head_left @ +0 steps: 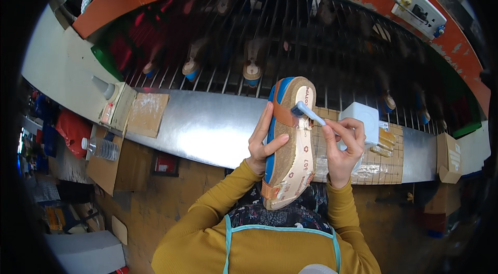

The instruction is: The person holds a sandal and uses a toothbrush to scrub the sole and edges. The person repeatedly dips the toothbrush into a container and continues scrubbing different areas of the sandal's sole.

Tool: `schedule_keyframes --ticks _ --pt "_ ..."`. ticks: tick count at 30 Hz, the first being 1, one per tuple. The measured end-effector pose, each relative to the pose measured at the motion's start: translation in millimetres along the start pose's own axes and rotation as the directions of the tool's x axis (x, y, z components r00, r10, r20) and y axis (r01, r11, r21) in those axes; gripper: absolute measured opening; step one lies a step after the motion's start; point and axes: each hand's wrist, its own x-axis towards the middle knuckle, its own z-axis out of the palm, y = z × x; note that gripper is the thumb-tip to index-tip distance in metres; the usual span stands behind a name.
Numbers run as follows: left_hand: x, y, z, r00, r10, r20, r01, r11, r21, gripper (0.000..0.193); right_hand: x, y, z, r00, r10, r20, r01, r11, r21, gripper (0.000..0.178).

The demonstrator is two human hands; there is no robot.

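In front of my body, a sandal [288, 155] is held bottom up on a blue last [270, 167], with a cork-brown edge and a pale printed underside. My left hand [263, 142] wraps round its left side, thumb over the edge and fingers on the blue last. Pinched between the fingers of my right hand [344, 147] is a toothbrush [310, 113] with a light blue handle. Its dark bristles touch the sandal by the brown strap [284, 115]. Behind my right hand stands a white plastic container [361, 116], partly hidden by it.
Beyond the metal ledge [202, 123], a rack of dark bars [223, 74] carries several more lasted sandals [252, 66]. A cardboard piece [147, 113] lies at the left of the ledge. A taped board [397, 162] lies at the right, near a small carton [448, 157].
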Motion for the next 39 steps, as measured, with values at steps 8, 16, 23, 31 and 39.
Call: schedule_keyframes --ticks 8,16,23,31,39 --pt "9.1 0.4 -0.3 0.999 0.040 0.009 -0.040 0.999 0.000 0.047 25.0 -3.8 -1.0 0.992 -0.117 -0.040 0.112 0.988 -0.110 0.019" --pt "18.2 1.1 -5.8 0.997 0.059 0.051 -0.058 0.998 -0.011 0.044 29.9 7.8 -7.2 0.974 -0.222 -0.037 0.218 0.973 -0.081 0.019" --pt "32.5 1.4 -7.7 0.990 0.115 0.080 -0.114 0.993 -0.018 0.049 30.4 13.3 -26.1 0.983 -0.108 0.149 0.103 0.994 0.044 0.019" --pt "31.1 6.1 -1.8 0.992 0.102 0.075 -0.099 0.994 -0.046 0.051 22.9 17.1 -34.5 0.974 -0.173 0.145 0.173 0.985 0.007 0.020" --pt "28.5 5.2 -2.9 0.995 0.057 0.084 -0.050 0.995 -0.082 0.047 15.9 14.7 -42.5 0.975 -0.122 0.186 0.100 0.988 0.119 0.020"
